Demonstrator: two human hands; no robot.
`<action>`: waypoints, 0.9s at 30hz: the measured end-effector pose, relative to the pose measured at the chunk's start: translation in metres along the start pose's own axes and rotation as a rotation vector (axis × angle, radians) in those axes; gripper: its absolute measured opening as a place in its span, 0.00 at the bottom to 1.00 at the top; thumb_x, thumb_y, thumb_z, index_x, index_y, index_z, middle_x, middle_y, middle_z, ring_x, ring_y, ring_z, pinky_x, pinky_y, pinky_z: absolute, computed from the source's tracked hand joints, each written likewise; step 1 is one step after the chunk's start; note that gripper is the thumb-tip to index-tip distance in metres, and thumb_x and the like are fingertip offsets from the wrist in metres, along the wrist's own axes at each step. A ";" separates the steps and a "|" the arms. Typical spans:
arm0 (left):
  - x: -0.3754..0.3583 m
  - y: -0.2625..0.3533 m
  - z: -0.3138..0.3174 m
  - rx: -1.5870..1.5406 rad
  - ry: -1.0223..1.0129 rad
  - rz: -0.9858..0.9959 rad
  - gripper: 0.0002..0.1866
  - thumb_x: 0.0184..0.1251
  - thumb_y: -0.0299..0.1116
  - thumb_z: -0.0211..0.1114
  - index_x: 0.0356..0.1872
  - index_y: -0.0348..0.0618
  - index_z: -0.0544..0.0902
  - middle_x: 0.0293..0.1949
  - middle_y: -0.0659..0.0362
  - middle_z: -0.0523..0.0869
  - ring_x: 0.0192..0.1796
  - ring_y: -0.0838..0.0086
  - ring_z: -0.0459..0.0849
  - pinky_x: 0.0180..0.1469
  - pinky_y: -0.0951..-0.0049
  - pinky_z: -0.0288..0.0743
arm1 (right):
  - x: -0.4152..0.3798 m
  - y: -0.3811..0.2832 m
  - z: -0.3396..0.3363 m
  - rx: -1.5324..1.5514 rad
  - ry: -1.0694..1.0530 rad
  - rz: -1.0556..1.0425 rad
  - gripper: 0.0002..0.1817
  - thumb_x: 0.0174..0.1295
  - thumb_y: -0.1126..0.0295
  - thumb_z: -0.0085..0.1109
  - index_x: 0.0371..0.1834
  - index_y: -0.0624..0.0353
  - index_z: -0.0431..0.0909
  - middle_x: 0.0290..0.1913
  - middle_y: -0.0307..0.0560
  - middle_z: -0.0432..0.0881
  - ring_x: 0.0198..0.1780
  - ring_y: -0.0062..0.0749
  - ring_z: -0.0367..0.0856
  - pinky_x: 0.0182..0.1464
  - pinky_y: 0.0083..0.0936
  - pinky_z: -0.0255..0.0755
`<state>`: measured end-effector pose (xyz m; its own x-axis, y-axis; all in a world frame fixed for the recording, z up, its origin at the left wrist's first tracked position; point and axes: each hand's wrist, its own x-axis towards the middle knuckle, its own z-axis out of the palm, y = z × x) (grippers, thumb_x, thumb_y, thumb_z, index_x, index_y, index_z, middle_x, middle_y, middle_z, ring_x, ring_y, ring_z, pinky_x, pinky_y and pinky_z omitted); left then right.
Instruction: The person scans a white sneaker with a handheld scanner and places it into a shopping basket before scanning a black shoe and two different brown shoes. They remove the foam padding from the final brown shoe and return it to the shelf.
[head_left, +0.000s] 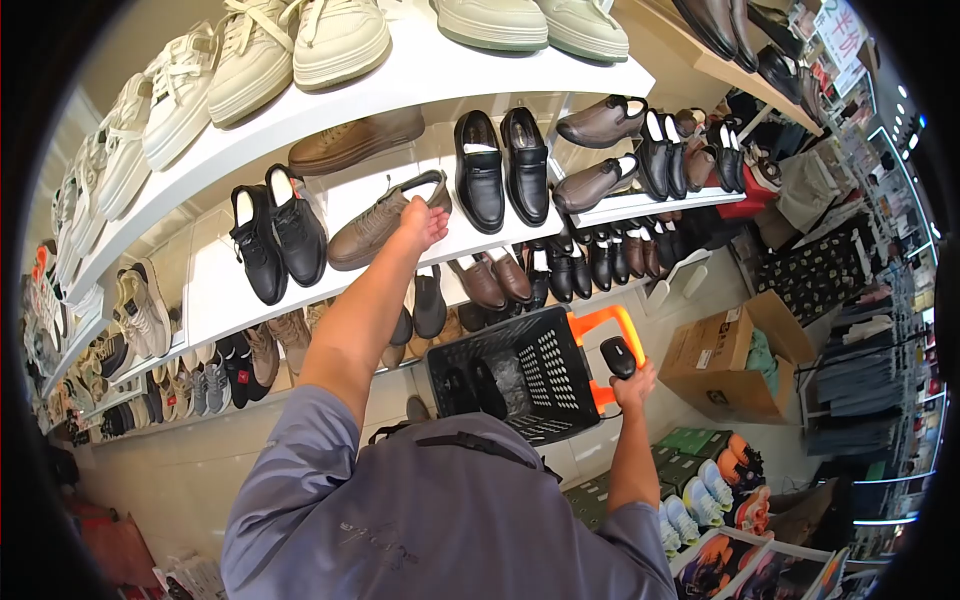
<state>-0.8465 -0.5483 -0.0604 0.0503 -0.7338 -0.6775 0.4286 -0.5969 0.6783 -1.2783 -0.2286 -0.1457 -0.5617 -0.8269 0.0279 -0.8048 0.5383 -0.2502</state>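
Observation:
My left hand (422,222) reaches up to the second white shelf (215,290) and grips the heel of a brown lace-up shoe (375,225) standing there. My right hand (634,386) is closed around a small black handheld device (618,356). It is held right against the orange handle (596,322) of a black plastic basket (520,375). Dark items lie in the basket; I cannot tell what they are.
White wall shelves hold rows of shoes: pale sneakers (250,55) on top, black dress shoes (502,165) beside the brown one, loafers below. An open cardboard box (730,365) and shoe boxes with sneakers (705,490) sit on the floor at the right. Clothing racks stand beyond.

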 end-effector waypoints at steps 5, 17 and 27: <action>-0.034 -0.036 -0.014 0.079 -0.028 0.187 0.26 0.71 0.49 0.40 0.34 0.36 0.79 0.27 0.55 0.83 0.23 0.74 0.76 0.32 0.68 0.75 | 0.001 0.001 0.000 0.038 -0.057 0.044 0.37 0.34 0.66 0.70 0.54 0.63 0.72 0.61 0.47 0.64 0.63 0.48 0.63 0.66 0.43 0.59; -0.196 -0.100 -0.094 0.790 -0.110 0.691 0.18 0.63 0.33 0.50 0.23 0.29 0.81 0.25 0.49 0.84 0.29 0.66 0.82 0.39 0.71 0.75 | -0.037 -0.020 0.003 0.459 0.269 -0.170 0.50 0.30 0.77 0.65 0.67 0.68 0.59 0.65 0.62 0.65 0.69 0.54 0.61 0.72 0.38 0.53; -0.305 -0.080 -0.076 0.919 -0.647 1.071 0.18 0.58 0.27 0.60 0.51 0.34 0.78 0.49 0.45 0.82 0.53 0.49 0.79 0.59 0.63 0.69 | -0.104 -0.178 -0.039 1.715 -0.735 -0.035 0.29 0.48 0.80 0.71 0.56 0.62 0.74 0.51 0.46 0.81 0.51 0.29 0.80 0.53 0.28 0.73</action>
<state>-0.8278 -0.2523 0.0702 -0.5271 -0.7985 0.2909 -0.2454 0.4707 0.8475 -1.0842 -0.2321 -0.0659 0.0099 -0.9798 -0.1995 0.4957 0.1781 -0.8500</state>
